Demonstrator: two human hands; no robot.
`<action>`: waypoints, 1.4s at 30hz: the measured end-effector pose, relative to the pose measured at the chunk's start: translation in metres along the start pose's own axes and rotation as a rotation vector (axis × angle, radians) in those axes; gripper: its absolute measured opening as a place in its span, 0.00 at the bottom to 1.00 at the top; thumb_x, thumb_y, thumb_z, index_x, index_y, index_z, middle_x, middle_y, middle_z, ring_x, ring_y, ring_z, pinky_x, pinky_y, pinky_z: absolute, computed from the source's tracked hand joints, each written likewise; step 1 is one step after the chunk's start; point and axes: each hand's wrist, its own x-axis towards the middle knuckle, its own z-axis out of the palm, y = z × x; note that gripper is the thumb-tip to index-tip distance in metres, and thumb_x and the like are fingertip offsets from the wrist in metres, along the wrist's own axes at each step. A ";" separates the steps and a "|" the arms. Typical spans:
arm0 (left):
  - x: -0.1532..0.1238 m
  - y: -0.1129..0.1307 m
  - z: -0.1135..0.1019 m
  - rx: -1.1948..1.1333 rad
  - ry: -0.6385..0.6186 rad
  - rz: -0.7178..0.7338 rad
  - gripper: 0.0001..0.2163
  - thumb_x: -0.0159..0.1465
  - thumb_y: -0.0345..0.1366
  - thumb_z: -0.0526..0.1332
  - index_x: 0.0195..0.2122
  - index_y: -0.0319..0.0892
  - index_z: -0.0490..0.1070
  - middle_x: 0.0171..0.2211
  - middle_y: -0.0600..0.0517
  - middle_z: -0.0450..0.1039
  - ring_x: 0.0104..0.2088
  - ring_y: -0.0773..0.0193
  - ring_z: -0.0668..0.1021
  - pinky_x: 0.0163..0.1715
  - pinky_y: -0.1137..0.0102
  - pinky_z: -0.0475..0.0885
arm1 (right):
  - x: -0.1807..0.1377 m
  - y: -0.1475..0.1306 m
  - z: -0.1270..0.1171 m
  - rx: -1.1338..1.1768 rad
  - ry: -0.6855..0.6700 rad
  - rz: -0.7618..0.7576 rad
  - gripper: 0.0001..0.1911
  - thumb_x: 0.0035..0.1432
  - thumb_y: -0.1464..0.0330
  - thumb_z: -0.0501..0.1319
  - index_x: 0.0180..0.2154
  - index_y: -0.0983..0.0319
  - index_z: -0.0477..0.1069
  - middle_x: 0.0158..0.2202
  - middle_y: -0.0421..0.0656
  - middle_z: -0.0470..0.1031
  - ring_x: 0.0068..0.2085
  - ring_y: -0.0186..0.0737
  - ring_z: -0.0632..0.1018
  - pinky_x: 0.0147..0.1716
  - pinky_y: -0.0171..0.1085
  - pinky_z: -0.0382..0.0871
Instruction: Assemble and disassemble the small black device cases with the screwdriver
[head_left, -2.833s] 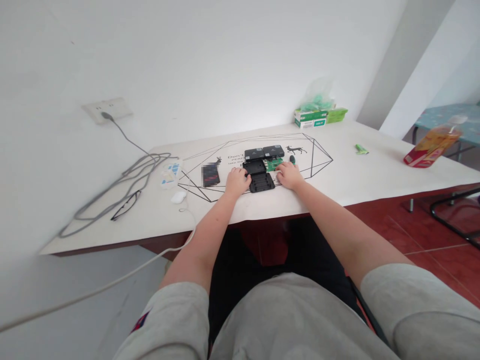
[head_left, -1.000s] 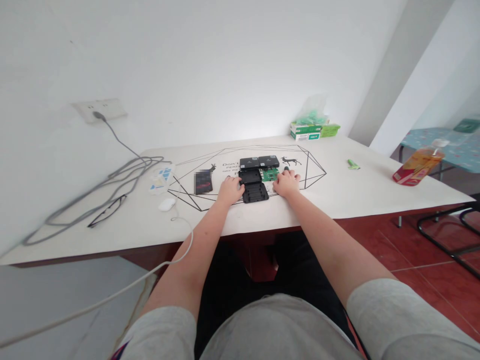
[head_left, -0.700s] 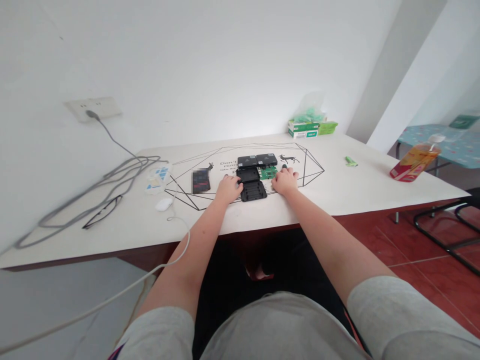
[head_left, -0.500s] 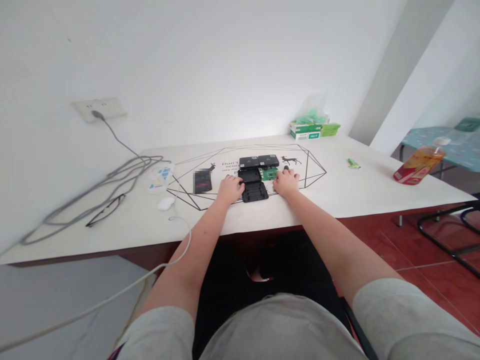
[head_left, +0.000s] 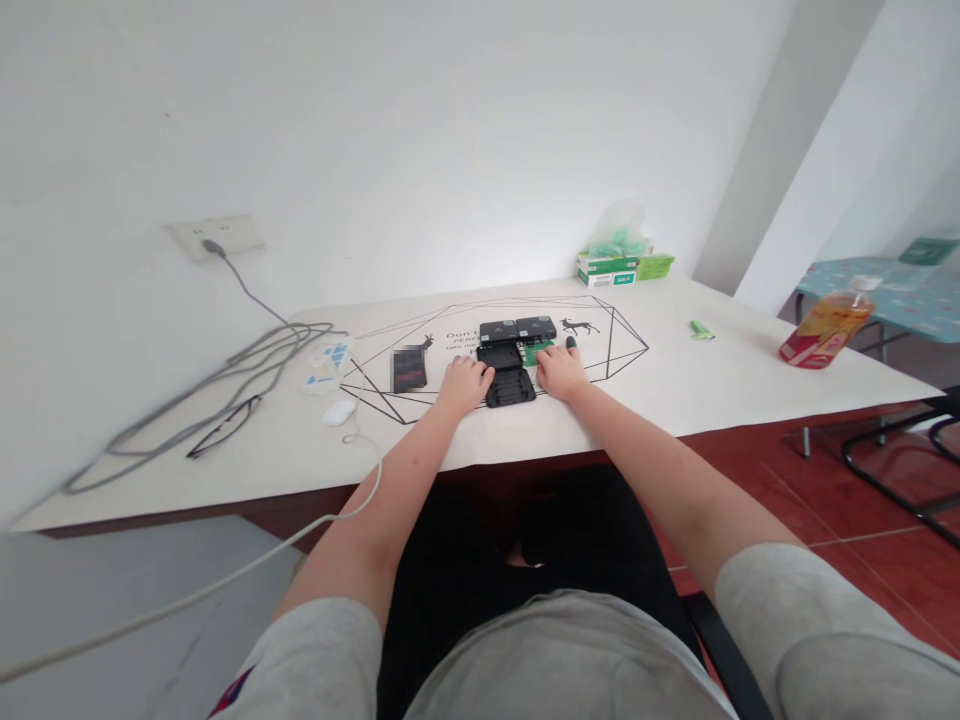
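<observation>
My left hand (head_left: 465, 384) rests on the table, fingers slightly apart, its tips at the left edge of the black plastic case halves. One half, an upper shell (head_left: 501, 357), lies just beyond the other, a ribbed shell (head_left: 511, 387). My right hand (head_left: 561, 371) is curled with fingers close together over the near edge of a green circuit board (head_left: 531, 354); whatever is between its fingertips is hidden. Two closed black boxes (head_left: 498, 331) with small labels stand side by side behind the shells. A small dark object (head_left: 571, 343) sits by my right knuckles.
A phone-like dark item (head_left: 409, 370), partly pixelated, lies left. Beyond it are a white mouse-shaped object (head_left: 339, 412), glasses (head_left: 225, 427) and a grey cable (head_left: 247, 365). Green-white boxes (head_left: 606, 270) stand at the wall. To the right are a green packet (head_left: 702, 330) and a drink bottle (head_left: 825, 328).
My right hand has moved left and in over the circuit board, and its fingers are closer together. My left hand stays by the shells. The view has shifted slightly.
</observation>
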 end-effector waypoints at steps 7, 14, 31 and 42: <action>0.029 -0.007 -0.015 0.005 -0.099 -0.006 0.22 0.76 0.50 0.48 0.42 0.43 0.79 0.45 0.40 0.81 0.57 0.44 0.75 0.61 0.46 0.60 | 0.059 0.004 -0.012 0.055 -0.309 -0.095 0.10 0.57 0.72 0.65 0.42 0.59 0.81 0.46 0.49 0.84 0.46 0.49 0.82 0.47 0.42 0.73; 0.061 -0.029 -0.011 -0.049 -0.063 -0.148 0.17 0.75 0.43 0.51 0.41 0.45 0.79 0.43 0.44 0.83 0.51 0.48 0.79 0.56 0.49 0.66 | 0.090 0.013 -0.022 0.109 -0.418 -0.126 0.13 0.45 0.76 0.70 0.35 0.58 0.84 0.39 0.44 0.86 0.39 0.45 0.84 0.38 0.35 0.74; 0.033 -0.051 0.010 -0.146 -0.142 -0.185 0.19 0.70 0.49 0.60 0.58 0.49 0.75 0.62 0.44 0.75 0.68 0.42 0.68 0.64 0.46 0.64 | 0.064 0.037 0.008 0.293 -0.211 -0.163 0.07 0.57 0.75 0.62 0.34 0.61 0.79 0.46 0.48 0.81 0.50 0.49 0.77 0.51 0.41 0.69; 0.027 -0.033 0.006 -0.222 -0.180 -0.154 0.14 0.69 0.45 0.61 0.50 0.49 0.81 0.55 0.49 0.80 0.64 0.48 0.72 0.64 0.53 0.66 | 0.070 0.032 0.018 0.595 0.118 0.001 0.13 0.70 0.67 0.46 0.49 0.61 0.67 0.46 0.53 0.78 0.48 0.50 0.77 0.50 0.50 0.72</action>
